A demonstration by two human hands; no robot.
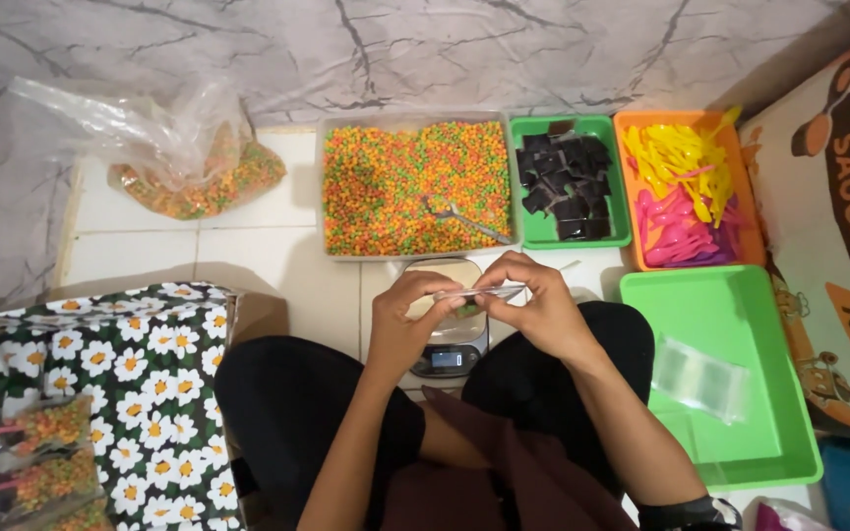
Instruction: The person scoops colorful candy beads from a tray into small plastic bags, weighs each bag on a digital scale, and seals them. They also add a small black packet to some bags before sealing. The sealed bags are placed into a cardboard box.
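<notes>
My left hand [403,320] and my right hand [533,300] meet over a small digital kitchen scale [448,351] on the floor between my knees. Both pinch the top edge of a small clear plastic pouch [472,293] held flat between them; a bit of green shows under it. Just beyond stands a clear tray of orange, green and yellow pellets [391,182] with a metal spoon [464,221] lying in it.
A green tray of dark square sachets [565,182] and an orange tray of yellow and pink plastic spoons [686,192] stand right of the pellets. A large green tray [730,324] holds clear pouches [700,376]. An open pellet bag [199,177] lies far left; a flowered box [140,383] holds filled packs [46,462]. A cardboard carton [838,236] borders the right.
</notes>
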